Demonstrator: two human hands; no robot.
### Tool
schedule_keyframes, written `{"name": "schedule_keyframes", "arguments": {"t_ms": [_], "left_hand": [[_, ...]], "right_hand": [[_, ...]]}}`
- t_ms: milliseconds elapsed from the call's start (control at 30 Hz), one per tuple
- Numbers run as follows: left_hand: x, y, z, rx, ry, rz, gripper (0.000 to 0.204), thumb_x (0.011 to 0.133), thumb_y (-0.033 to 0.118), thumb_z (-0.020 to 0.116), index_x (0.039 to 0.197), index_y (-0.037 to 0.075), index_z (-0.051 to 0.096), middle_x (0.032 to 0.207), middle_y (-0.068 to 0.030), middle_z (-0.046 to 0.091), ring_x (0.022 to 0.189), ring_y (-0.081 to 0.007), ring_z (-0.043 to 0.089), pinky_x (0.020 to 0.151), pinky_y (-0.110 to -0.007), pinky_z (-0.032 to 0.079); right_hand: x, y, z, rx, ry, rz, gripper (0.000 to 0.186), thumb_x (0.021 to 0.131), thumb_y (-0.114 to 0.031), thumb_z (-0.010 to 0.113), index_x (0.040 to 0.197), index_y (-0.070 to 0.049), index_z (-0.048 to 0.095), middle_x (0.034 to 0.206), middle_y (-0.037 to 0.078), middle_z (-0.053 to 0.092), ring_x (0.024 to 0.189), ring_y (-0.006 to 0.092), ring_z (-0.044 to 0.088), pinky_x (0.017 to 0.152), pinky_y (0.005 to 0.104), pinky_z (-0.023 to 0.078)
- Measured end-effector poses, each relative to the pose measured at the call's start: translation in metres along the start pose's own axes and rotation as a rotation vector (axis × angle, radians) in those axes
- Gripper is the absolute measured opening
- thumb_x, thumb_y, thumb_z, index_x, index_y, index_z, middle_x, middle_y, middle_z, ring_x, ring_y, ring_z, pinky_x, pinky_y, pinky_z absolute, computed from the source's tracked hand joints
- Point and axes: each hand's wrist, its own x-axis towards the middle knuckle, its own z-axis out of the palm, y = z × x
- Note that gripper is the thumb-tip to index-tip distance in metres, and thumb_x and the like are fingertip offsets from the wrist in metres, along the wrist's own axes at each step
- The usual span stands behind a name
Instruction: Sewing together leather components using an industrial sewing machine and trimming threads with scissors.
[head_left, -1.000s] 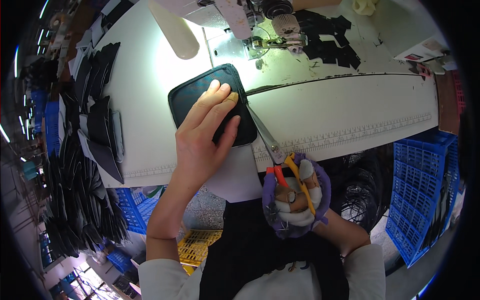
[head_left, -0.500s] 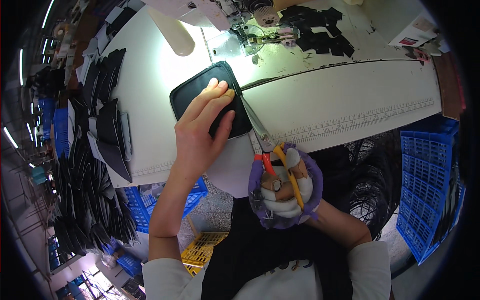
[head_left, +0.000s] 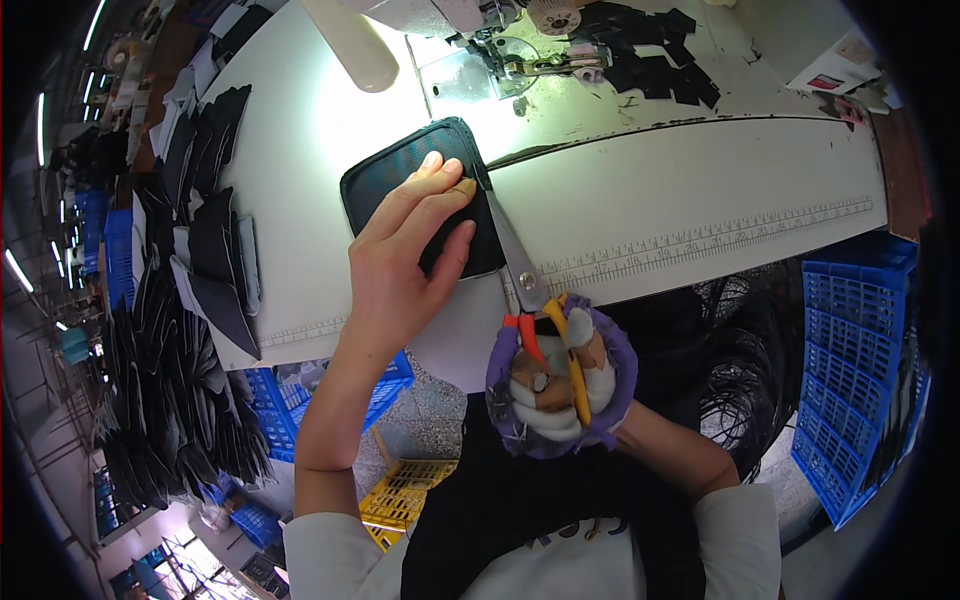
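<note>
A black fabric piece with rounded corners and a raised rim (head_left: 372, 180) lies on the white sewing table. My left hand (head_left: 400, 245) rests on it, fingers laid out over its middle and thumb apart, holding it down. In my right hand (head_left: 568, 372), whose fingers are wrapped in white and tan tape, is a pair of scissors (head_left: 514, 252) with handles bound in purple. The blades run along the right edge of the black piece; their tips are close to its upper right side, and whether the edge lies between them I cannot tell.
Ahead stands a sewing machine (head_left: 520, 60) with small black scraps (head_left: 650, 60) beside it. Stacked black and grey pieces (head_left: 210, 240) hang at the table's left edge. Blue crates (head_left: 855, 350) and a yellow crate (head_left: 405, 495) stand below; a printed ruler (head_left: 700, 235) crosses the tabletop.
My right hand and the scissor handles have shifted slightly to the left. The blades still lie along the right edge, and my left hand keeps its place on the black piece.
</note>
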Motion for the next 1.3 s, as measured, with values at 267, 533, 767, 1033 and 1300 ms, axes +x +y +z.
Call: {"name": "schedule_keyframes", "arguments": {"t_ms": [267, 533, 767, 1033, 1300], "left_hand": [[-0.002, 0.007, 0.002, 0.027, 0.012, -0.014, 0.030, 0.083, -0.006, 0.067, 0.113, -0.001, 0.070, 0.129, -0.0123, 0.067, 0.130, -0.0333, 0.059, 0.109, -0.039, 0.047], [-0.004, 0.003, 0.002, 0.049, 0.033, -0.042, 0.030, 0.084, -0.006, 0.067, 0.113, -0.001, 0.070, 0.129, -0.0120, 0.067, 0.128, -0.0328, 0.060, 0.108, -0.038, 0.048], [-0.004, -0.025, -0.016, -0.021, -0.058, 0.091, 0.031, 0.085, -0.006, 0.067, 0.115, 0.000, 0.070, 0.129, -0.0124, 0.067, 0.128, -0.0331, 0.060, 0.108, -0.037, 0.048], [0.001, -0.008, -0.013, 0.017, -0.032, -0.007, 0.024, 0.083, -0.005, 0.069, 0.106, 0.002, 0.069, 0.121, -0.0089, 0.068, 0.122, -0.0282, 0.064, 0.100, -0.034, 0.051], [0.002, 0.001, 0.006, 0.113, 0.175, -0.069, 0.022, 0.083, -0.006, 0.068, 0.102, 0.004, 0.067, 0.116, -0.0078, 0.068, 0.117, -0.0262, 0.066, 0.096, -0.033, 0.052]], "right_hand": [[0.005, 0.012, 0.000, 0.232, -0.156, -0.037, 0.077, 0.102, -0.069, 0.032, 0.086, 0.003, 0.053, 0.051, -0.002, 0.027, 0.038, 0.0100, 0.020, 0.032, 0.0241, 0.019], [0.019, 0.005, 0.006, 0.234, -0.067, -0.035, 0.064, 0.106, -0.059, 0.036, 0.093, 0.001, 0.056, 0.056, 0.003, 0.039, 0.040, 0.0106, 0.025, 0.036, 0.0235, 0.022], [0.001, -0.001, 0.007, 0.198, 0.179, -0.026, 0.052, 0.108, -0.050, 0.041, 0.105, 0.000, 0.057, 0.073, 0.011, 0.057, 0.046, 0.0112, 0.032, 0.040, 0.0231, 0.027], [0.001, 0.010, -0.006, 0.326, -0.026, 0.007, 0.048, 0.108, -0.047, 0.042, 0.112, -0.001, 0.056, 0.088, 0.017, 0.062, 0.052, 0.0116, 0.036, 0.041, 0.0248, 0.028], [0.005, 0.016, -0.016, 0.296, -0.233, 0.056, 0.056, 0.108, -0.050, 0.038, 0.114, 0.002, 0.056, 0.083, 0.012, 0.056, 0.055, 0.0127, 0.036, 0.045, 0.0252, 0.029]]}}
